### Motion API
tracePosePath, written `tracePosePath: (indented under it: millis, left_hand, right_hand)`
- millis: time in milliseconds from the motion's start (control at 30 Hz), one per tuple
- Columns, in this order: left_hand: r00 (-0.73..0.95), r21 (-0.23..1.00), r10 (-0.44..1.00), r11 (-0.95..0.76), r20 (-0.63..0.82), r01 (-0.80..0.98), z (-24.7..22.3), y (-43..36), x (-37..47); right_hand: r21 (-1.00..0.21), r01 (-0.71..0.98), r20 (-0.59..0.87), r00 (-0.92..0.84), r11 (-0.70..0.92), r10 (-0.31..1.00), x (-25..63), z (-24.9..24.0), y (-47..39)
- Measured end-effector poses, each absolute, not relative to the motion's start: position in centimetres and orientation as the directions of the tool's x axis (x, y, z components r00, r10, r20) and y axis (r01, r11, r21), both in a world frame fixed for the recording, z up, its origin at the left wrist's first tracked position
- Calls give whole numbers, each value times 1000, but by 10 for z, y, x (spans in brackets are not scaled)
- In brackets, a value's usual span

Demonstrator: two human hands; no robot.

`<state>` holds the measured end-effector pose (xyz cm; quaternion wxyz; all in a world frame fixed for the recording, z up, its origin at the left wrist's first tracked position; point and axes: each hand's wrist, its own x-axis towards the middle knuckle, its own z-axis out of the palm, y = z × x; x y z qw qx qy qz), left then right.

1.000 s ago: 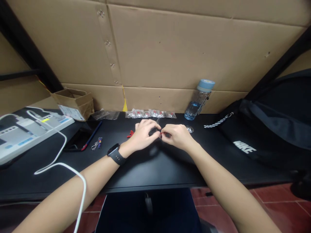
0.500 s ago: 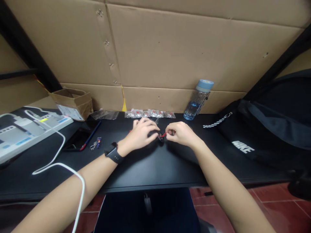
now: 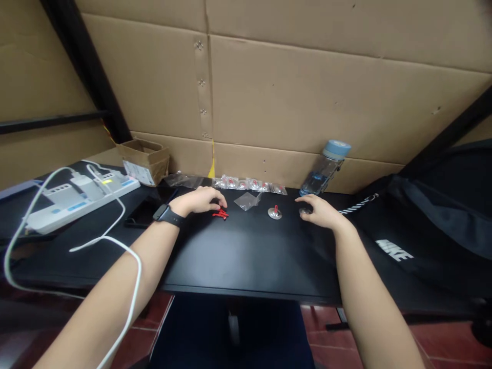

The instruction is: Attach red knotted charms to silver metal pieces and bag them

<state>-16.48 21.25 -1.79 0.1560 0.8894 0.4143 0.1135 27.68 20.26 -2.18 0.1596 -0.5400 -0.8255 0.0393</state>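
My left hand (image 3: 203,200) hovers at a small pile of red plastic pieces (image 3: 220,214), its fingers curved and apart, thumb and fingertips just over the pile. Further right, my right hand (image 3: 321,211) has thumb and forefinger spread on either side of a shiny round metal disc (image 3: 305,211); whether they touch it I cannot tell. Between the hands a silver metal disc (image 3: 274,214) lies flat on the black table, a red piece standing up from its middle. An opened clear plastic bag (image 3: 248,201) rests left of that disc.
Several bagged metal discs (image 3: 249,184) line the back by the cardboard wall. A water bottle (image 3: 325,168) stands at back right, beside a black backpack (image 3: 407,225). On the left are a power strip (image 3: 82,205), a white cable (image 3: 134,256), a cardboard box (image 3: 148,164) and a phone (image 3: 142,215).
My hands have separated, left to the red pieces, right to the disc near the bottle. A metal disc with a red piece now lies between them. The view has shifted.
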Motion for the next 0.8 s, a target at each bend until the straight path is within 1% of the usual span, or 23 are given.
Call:
tracePosePath:
  millis: [67,167,267,333,467,533,667,733,800]
  left_hand:
    - [646,354,759,-629,85,692,-13,209,-164]
    - [667,326,744,-639,31,697,-5,205,-160]
    - [656,268,754,-637,22,723,-5,202,-152]
    - [656,242,755,-641,23,729,-9,201,-146]
    - [663,230,749,-644,-4,729,-14,202,-141]
    - [677,238,736,-662,25,711,-14,202,-141]
    - [663,282,723,-689,196,668,-9,201,-141]
    - [634,328,713,-701,300,633,-7,198,-137]
    - [588,384,706,-708,394,593,-6,193,-128]
  right_hand:
    - [-243,909,147,-309,337,940,294,-27,207]
    - [-291,924,4,-258,248,966,307,-30,211]
    - [-328,916,-34,-256,231,966,308,-29,213]
    - [-345,910,-21,-253,230,967,306,-28,213]
    - [-359,906,0,-241,225,970,304,-30,213]
    - [-355,904,23,-247,239,969,306,-31,214]
    - [-369,891,80,-253,265,964,307,-27,211]
    - [-431,852,163,-250,297,954,302,-22,208]
    - [-531,762,285,-251,370,925,290,-16,202]
